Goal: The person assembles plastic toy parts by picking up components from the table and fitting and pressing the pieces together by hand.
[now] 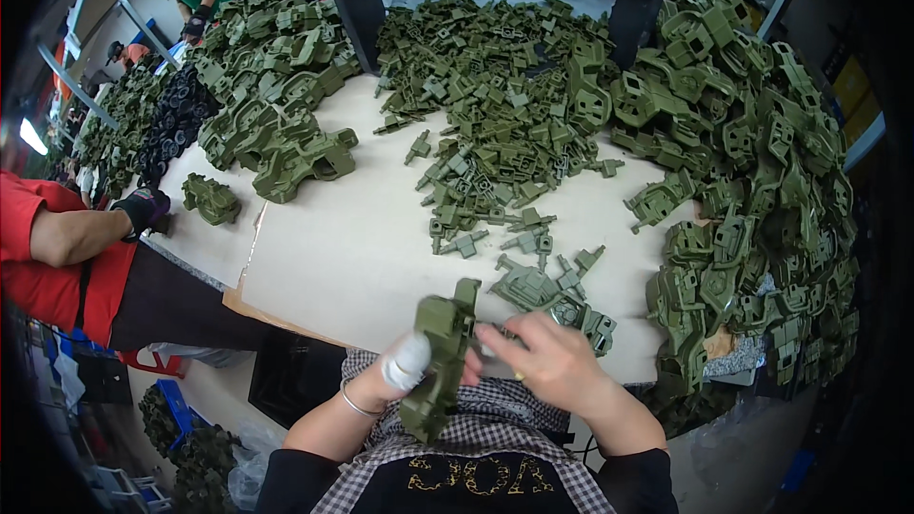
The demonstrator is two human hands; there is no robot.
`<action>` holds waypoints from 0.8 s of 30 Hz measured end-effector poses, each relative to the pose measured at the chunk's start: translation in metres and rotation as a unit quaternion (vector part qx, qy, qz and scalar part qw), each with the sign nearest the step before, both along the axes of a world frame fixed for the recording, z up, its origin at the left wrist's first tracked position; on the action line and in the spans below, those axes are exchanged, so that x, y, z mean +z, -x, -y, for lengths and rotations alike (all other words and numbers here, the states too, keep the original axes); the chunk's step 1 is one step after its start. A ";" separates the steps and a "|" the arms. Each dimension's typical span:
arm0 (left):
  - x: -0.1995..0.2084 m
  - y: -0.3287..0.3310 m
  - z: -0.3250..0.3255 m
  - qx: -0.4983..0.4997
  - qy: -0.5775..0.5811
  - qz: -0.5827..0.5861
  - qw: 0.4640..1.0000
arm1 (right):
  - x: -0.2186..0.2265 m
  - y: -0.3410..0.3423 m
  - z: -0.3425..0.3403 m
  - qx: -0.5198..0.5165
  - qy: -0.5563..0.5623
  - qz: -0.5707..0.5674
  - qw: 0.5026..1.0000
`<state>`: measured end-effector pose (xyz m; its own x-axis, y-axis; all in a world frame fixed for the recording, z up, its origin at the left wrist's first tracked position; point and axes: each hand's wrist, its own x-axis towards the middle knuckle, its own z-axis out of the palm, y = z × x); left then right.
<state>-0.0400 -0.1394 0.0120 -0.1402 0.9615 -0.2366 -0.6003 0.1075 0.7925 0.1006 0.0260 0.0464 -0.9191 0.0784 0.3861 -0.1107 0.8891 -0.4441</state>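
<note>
Left hand (388, 383) has the green molded body (440, 333) clamped between wrapped thumb and fingers at the worktop's (333, 238) 6 o'clock edge; right hand (557, 362) has its fingers at the body's 3 o'clock side, can't tell if they pinch anything. Reads as one piece in progress, with small loose parts (495, 86) heaped at 12. Looks like plenty left, though can't tell finished from unfinished in the left body heap (295, 67) at 11 or right body heap (762, 152) at 2.
</note>
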 end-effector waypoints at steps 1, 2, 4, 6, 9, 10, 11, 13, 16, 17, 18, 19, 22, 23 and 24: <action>0.004 0.003 -0.001 -0.039 -0.034 -0.070 0.996 | 0.001 0.002 0.003 0.005 -0.052 -0.029 0.998; -0.006 0.006 0.002 -0.050 -0.036 -0.053 0.997 | -0.001 0.005 0.004 0.016 -0.082 -0.067 0.994; -0.011 0.006 0.002 -0.040 -0.032 -0.068 0.996 | -0.013 0.007 0.008 0.023 -0.099 -0.067 0.992; -0.030 0.006 0.011 -0.013 -0.045 -0.032 0.998 | -0.026 0.005 0.014 0.041 -0.056 -0.039 0.997; -0.016 -0.005 0.017 0.043 -0.074 -0.081 0.993 | -0.031 -0.001 0.026 0.010 0.282 -0.025 0.959; -0.019 -0.006 0.022 0.004 -0.070 -0.074 0.995 | -0.034 -0.007 0.032 -0.069 0.470 0.053 0.878; -0.022 -0.001 0.022 -0.046 -0.125 -0.332 0.934 | -0.037 -0.010 0.029 -0.067 0.468 0.052 0.880; -0.022 -0.007 0.026 -0.085 -0.094 -0.412 0.902 | -0.039 -0.015 0.019 -0.031 0.391 0.150 0.908; -0.030 -0.028 0.027 -0.004 0.024 -0.087 0.996 | -0.044 -0.023 0.020 -0.009 0.391 0.157 0.907; -0.034 -0.030 0.028 -0.007 0.027 -0.080 0.996 | -0.045 -0.027 0.022 -0.001 0.376 0.147 0.915; -0.042 -0.031 0.030 -0.004 0.069 -0.027 0.997 | -0.043 -0.028 0.024 -0.005 0.380 0.155 0.912; -0.046 -0.036 0.035 0.003 0.114 0.027 0.993 | -0.036 -0.026 0.026 -0.002 0.360 0.114 0.926; -0.036 -0.042 0.044 -0.074 0.057 -0.092 0.991 | -0.032 -0.026 0.026 0.056 0.285 0.061 0.955; -0.033 -0.040 0.040 -0.108 0.041 -0.092 0.989 | -0.032 -0.024 0.023 0.083 0.240 0.055 0.966; -0.027 -0.035 0.035 -0.104 -0.045 -0.240 0.964 | -0.032 -0.023 0.021 0.082 0.244 0.068 0.964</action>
<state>-0.0049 -0.1741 -0.0149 -0.0144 0.9942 -0.1065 -0.1358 0.1036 0.9853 0.1238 0.0048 0.0141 -0.9741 0.0700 0.2151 -0.1431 0.5460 -0.8255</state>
